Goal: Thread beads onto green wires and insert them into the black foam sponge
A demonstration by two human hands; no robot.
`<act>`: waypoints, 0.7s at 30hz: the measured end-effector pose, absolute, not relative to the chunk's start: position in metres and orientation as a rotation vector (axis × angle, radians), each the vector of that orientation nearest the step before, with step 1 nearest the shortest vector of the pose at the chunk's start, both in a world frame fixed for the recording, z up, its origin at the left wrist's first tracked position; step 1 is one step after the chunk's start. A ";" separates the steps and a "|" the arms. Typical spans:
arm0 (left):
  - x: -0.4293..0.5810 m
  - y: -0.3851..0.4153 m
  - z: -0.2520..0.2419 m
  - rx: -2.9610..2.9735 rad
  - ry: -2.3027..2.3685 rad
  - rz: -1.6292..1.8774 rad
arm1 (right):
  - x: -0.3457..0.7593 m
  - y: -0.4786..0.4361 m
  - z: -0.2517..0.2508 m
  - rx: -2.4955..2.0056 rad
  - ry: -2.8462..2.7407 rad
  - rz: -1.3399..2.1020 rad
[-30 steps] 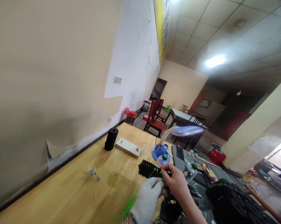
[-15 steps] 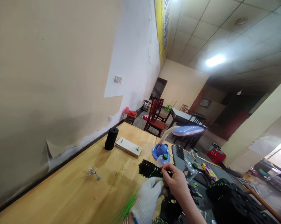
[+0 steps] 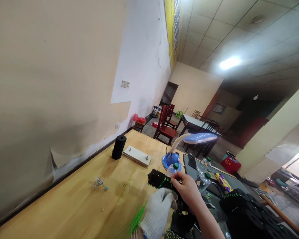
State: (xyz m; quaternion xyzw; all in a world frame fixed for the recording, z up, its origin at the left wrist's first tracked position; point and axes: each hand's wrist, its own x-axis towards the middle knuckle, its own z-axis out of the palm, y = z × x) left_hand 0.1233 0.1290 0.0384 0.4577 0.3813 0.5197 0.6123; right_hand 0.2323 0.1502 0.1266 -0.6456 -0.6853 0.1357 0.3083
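Observation:
A black ridged cylinder [image 3: 157, 179] with bright green strands on it lies above my hands, near the lamp's foot. My left hand [image 3: 157, 209], in a white knitted glove, is closed with thumb and fingers together just below the cylinder; what it pinches is too small to make out. The bare fingers of my right hand [image 3: 183, 186] are pinched at the cylinder's right part, by a thin green strand. A bundle of green strands [image 3: 137, 220] fans out left of the glove. Under my hands stands a black fixture [image 3: 181, 221], partly hidden.
A black roller [image 3: 118, 147] stands beside a white plate [image 3: 137, 155] with two pegs. Behind my hands are a blue lamp [image 3: 171, 161] and bottles [image 3: 203, 182]. Black rollers [image 3: 249, 212] are piled at right. A wire tuft [image 3: 99, 182] lies at left.
My right hand has shifted very slightly left and up, its fingers still pinched. My left hand has barely moved, and the cylinder stays in place.

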 end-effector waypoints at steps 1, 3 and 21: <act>0.122 0.128 0.038 1.084 0.898 1.196 | 0.232 0.150 0.128 -1.719 -1.816 0.367; 0.121 0.127 0.039 1.126 0.931 1.184 | 0.232 0.152 0.129 -1.744 -1.819 0.379; 0.112 0.118 0.052 1.328 1.152 1.076 | 0.244 0.168 0.115 -1.789 -1.741 0.554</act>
